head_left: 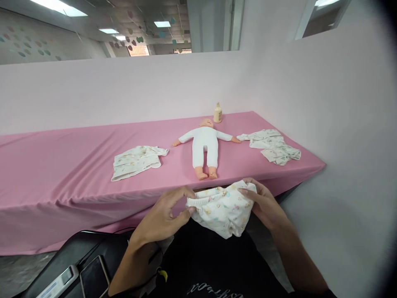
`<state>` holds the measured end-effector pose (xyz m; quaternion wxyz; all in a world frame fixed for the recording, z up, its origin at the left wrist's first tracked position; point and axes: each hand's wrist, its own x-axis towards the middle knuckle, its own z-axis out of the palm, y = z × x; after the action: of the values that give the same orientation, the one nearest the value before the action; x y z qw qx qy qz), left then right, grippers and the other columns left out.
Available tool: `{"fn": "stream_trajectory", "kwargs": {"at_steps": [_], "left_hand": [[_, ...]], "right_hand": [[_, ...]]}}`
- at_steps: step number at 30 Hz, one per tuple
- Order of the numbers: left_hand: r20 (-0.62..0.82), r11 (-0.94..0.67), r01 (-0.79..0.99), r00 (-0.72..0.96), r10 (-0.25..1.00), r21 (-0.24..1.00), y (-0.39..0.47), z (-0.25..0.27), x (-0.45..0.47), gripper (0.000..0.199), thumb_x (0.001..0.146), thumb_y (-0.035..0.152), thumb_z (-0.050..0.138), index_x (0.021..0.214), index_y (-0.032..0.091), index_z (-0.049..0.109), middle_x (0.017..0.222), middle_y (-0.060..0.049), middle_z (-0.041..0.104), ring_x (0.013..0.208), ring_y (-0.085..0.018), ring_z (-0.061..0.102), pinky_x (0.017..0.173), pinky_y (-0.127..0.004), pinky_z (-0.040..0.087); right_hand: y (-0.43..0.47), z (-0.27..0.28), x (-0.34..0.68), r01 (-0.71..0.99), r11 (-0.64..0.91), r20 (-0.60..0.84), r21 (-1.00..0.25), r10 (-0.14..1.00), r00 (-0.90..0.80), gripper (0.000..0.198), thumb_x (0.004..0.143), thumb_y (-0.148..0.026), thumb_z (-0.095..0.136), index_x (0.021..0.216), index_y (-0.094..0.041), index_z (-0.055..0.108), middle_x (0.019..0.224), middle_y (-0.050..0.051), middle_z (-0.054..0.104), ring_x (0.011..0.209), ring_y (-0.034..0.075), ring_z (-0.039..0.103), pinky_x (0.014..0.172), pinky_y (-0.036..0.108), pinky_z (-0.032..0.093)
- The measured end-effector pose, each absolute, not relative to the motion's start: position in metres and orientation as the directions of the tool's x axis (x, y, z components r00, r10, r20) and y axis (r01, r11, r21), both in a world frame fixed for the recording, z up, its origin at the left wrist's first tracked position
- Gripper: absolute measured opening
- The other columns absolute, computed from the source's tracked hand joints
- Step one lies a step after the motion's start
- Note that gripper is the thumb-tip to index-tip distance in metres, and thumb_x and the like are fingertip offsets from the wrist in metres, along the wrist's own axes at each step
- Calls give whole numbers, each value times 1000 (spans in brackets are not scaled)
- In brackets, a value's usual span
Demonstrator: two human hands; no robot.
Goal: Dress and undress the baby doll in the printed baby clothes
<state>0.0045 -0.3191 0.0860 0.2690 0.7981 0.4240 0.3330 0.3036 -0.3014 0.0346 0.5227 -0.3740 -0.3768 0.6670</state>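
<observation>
A pair of white printed baby pants (pixel 221 211), bunched up with a gathered elastic waistband to the left, is held in front of my body. My left hand (pixel 167 215) pinches the waistband's edge between thumb and finger. At the other end, my right hand (pixel 263 203) grips the cloth, thumb on top and fingers behind. Beyond the pants, a baby doll (pixel 205 145) in a white bodysuit lies on its back, arms spread and feet toward me. A printed baby shirt (pixel 136 161) is spread left of the doll. More printed baby clothes (pixel 273 145) lie crumpled to its right.
The doll and clothes rest on a pink-covered table (pixel 77 165) against a white wall (pixel 124 95). A cream pump bottle (pixel 218 113) stands behind the doll's head. At lower left, a black chair (pixel 89 240) carries a phone (pixel 94 278) and a white device (pixel 60 283) with a cable.
</observation>
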Motion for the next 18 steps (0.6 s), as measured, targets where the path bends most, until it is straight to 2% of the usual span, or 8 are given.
{"fn": "stream_trajectory", "kwargs": {"at_steps": [4, 6, 8, 11, 15, 18], "left_hand": [[266, -499, 522, 458, 848, 692, -318, 95, 12, 13, 91, 32, 63, 95, 20, 61, 95, -4, 66, 88, -18, 60, 80, -27, 47], [261, -490, 549, 442, 858, 677, -317, 100, 18, 19, 92, 36, 64, 88, 20, 56, 86, -1, 62, 80, -14, 56, 73, -24, 44], [279, -464, 584, 383, 881, 666, -315, 103, 22, 26, 92, 39, 64, 82, 19, 51, 76, 2, 55, 68, -11, 48, 63, -21, 39], [312, -457, 569, 339, 888, 684, -311, 105, 21, 30, 94, 39, 62, 79, 19, 46, 69, 4, 47, 60, -9, 38, 56, -21, 31], [354, -523, 374, 434, 829, 766, -309, 102, 14, 26, 94, 32, 63, 82, 20, 44, 75, 2, 54, 66, -9, 47, 61, -21, 38], [375, -542, 266, 486, 789, 797, -311, 101, 10, 21, 93, 25, 64, 85, 20, 45, 78, 2, 56, 67, -9, 49, 62, -20, 40]], "right_hand": [[-306, 46, 308, -380, 8, 30, -925, 998, -53, 34, 74, -30, 88, 88, -21, 58, 80, -4, 58, 67, 10, 53, 59, 19, 44], [-310, 53, 308, -335, 95, 112, -938, 993, -31, 33, 75, -27, 86, 89, -22, 57, 84, -3, 59, 70, 10, 54, 60, 20, 46], [-315, 60, 307, -317, 119, 150, -941, 986, -73, 32, 76, -25, 85, 91, -23, 57, 88, -2, 59, 72, 11, 55, 61, 20, 47], [-318, 66, 303, -354, 34, 113, -935, 973, -203, 37, 73, -23, 87, 92, -23, 56, 92, -1, 61, 74, 13, 59, 62, 22, 50], [-315, 57, 292, -400, -109, 42, -910, 935, -351, 43, 70, -25, 88, 99, -23, 56, 94, -1, 65, 79, 14, 63, 67, 24, 52], [-313, 45, 287, -369, -138, 21, -919, 918, -395, 60, 69, -24, 89, 120, -27, 57, 99, -2, 64, 84, 14, 63, 74, 25, 53]]}}
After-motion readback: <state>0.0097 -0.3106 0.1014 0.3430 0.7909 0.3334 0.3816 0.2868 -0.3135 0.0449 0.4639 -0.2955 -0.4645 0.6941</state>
